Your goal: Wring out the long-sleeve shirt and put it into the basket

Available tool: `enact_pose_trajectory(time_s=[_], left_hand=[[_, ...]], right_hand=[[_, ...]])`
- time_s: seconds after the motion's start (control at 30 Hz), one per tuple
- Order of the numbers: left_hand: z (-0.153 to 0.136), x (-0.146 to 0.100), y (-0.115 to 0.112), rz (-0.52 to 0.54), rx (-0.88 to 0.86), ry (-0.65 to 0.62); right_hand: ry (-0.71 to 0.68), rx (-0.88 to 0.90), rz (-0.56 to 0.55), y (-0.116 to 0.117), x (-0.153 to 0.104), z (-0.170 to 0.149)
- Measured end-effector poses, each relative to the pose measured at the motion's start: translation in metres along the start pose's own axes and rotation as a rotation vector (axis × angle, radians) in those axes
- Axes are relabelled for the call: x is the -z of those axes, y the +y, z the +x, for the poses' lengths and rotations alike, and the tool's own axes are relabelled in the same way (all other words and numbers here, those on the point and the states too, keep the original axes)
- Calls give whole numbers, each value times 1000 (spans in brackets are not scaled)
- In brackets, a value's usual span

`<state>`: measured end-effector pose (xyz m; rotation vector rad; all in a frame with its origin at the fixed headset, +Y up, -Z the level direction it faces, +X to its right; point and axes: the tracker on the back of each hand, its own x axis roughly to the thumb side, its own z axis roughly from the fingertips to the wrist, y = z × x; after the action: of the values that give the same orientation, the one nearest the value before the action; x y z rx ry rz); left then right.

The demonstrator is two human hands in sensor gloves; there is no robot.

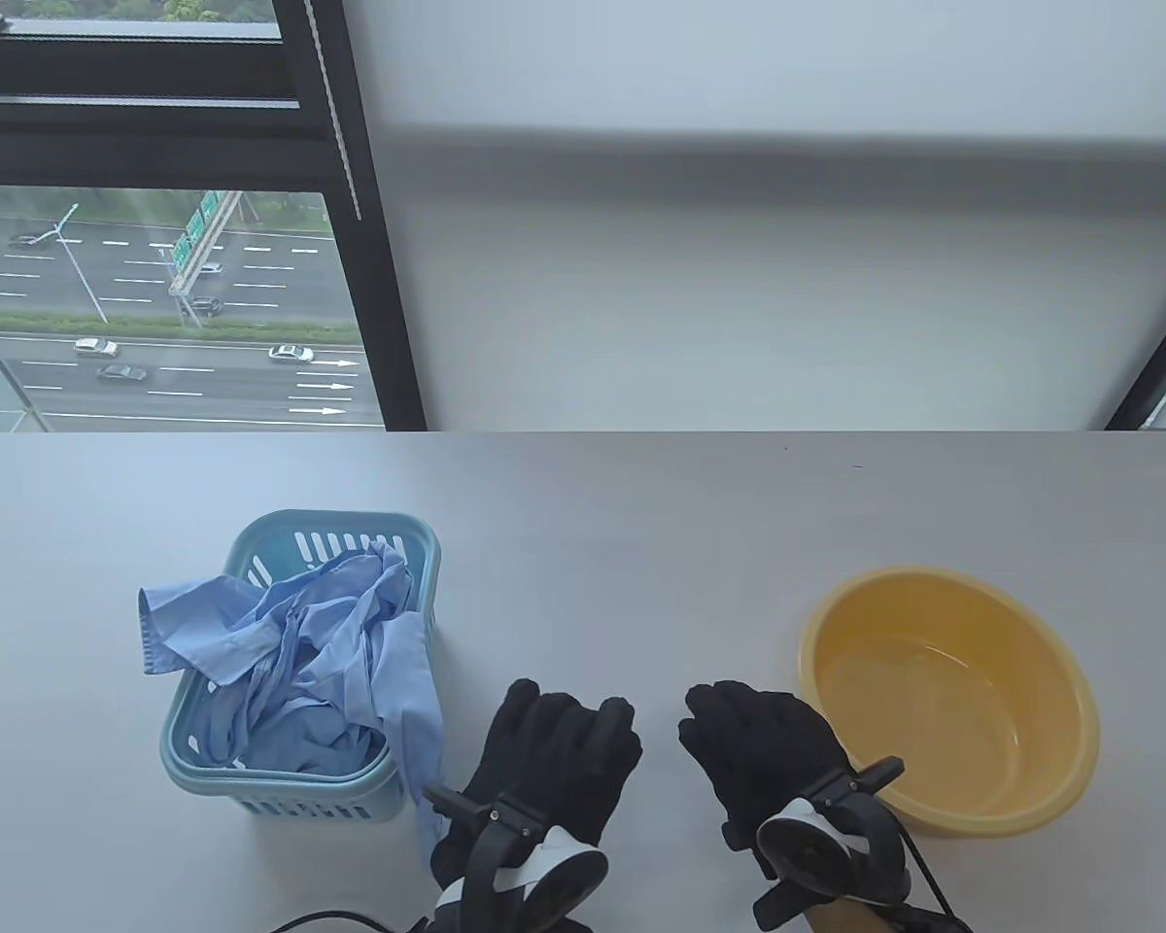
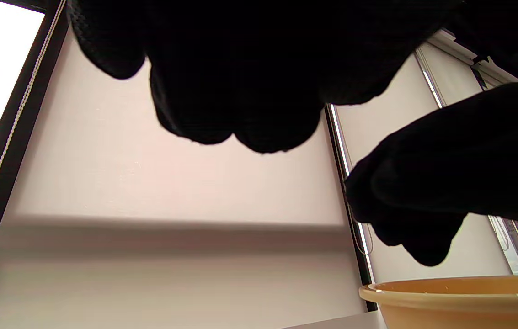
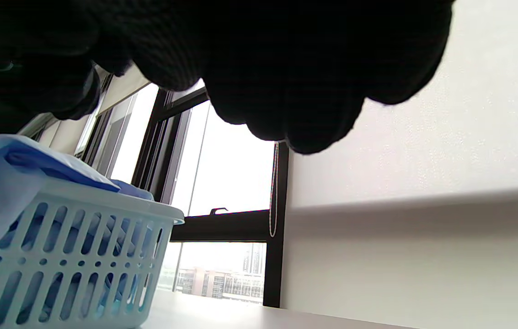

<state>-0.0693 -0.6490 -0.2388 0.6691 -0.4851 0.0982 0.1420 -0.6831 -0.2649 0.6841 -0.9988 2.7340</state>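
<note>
The light blue long-sleeve shirt lies crumpled in the pale blue slotted basket at the left of the table. One cuff hangs over the basket's left rim, and another part drapes over its front right corner. My left hand rests on the table just right of the basket, fingers loosely curled, holding nothing. My right hand rests beside it in the same way, just left of the yellow basin. In the right wrist view the basket with the shirt stands close by on the left.
The yellow basin holds a little clear water, and its rim shows low in the left wrist view. A window with black frames runs behind the table at the left, a white blind at the right. A black cable trails off the table's front edge.
</note>
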Motion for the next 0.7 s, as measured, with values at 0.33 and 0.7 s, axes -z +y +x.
enact_pose_trajectory(time_s=[0.33,0.7], left_hand=[[-11,-4,-49,-89,153,98],[-21,-10,-64,-295,136,79]], right_hand=[[121,-99,232,13,2,3],[212,-96,381,31,-5,-1]])
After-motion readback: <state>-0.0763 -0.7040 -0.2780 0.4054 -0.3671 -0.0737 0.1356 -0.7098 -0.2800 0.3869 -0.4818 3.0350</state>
